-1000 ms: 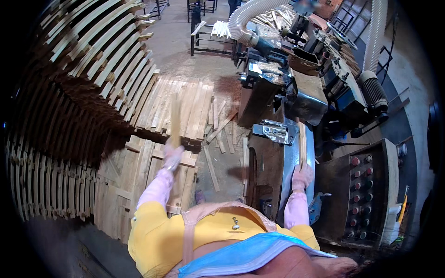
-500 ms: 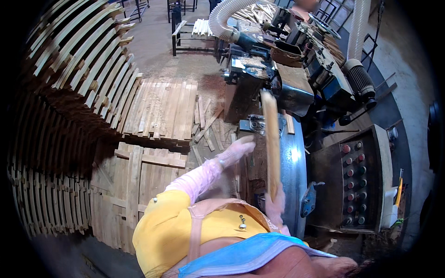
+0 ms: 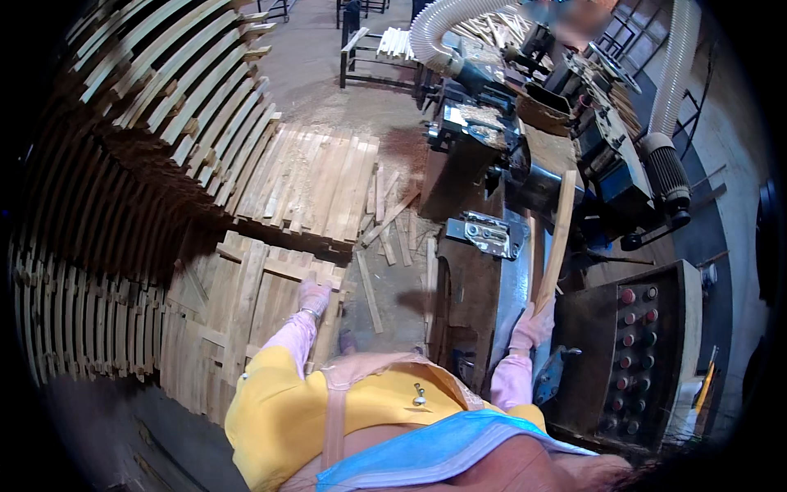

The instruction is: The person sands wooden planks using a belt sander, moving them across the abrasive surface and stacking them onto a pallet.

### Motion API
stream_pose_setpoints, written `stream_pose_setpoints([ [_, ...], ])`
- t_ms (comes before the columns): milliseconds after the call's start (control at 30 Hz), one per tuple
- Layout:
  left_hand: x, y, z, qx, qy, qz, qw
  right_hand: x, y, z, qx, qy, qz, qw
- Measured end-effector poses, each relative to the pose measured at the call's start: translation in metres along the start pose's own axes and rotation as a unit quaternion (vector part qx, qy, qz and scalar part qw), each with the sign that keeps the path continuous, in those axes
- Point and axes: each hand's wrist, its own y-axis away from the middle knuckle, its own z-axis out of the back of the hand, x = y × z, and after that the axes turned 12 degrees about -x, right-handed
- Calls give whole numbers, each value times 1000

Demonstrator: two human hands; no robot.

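My right hand (image 3: 533,330) grips the lower end of a long wooden strip (image 3: 561,234). The strip stands slanted up and away over the right side of the machine's metal table (image 3: 512,299). At the left, my left hand (image 3: 314,297) rests at the near end of a crosswise wooden piece (image 3: 283,269) on the nearer stack of boards (image 3: 205,373). Its fingers are too small and blurred for me to make out their grip. A metal guide block (image 3: 489,235) is fixed at the table's left edge.
Curved slats (image 3: 201,98) are piled high on the left. Another board stack (image 3: 316,180) lies beyond my left hand, with offcuts (image 3: 389,221) on the floor. A control panel (image 3: 635,353) with several buttons stands right; a ribbed hose (image 3: 434,37) and motor (image 3: 666,172) sit farther back.
My left hand has moved from beside the machine table left to the board stack. My right hand, with the wooden strip, has shifted right and away; the strip has left the table's middle.
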Motion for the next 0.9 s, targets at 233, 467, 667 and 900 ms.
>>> stream_pose_setpoints([
  [233, 90, -41, 115, -128, -233, 64, 962, 1, 25, 36, 106, -62, 2, 992],
  [467, 218, 2, 137, 10, -237, 208, 949, -130, 172, 192, 238, 148, -2, 960],
  [667, 225, 14, 98, -48, -210, 221, 951, -107, 139, 126, 148, 52, 26, 987],
  [900, 92, 37, 156, 92, -23, 239, 966, -7, 8, 5, 16, -9, 148, 989],
])
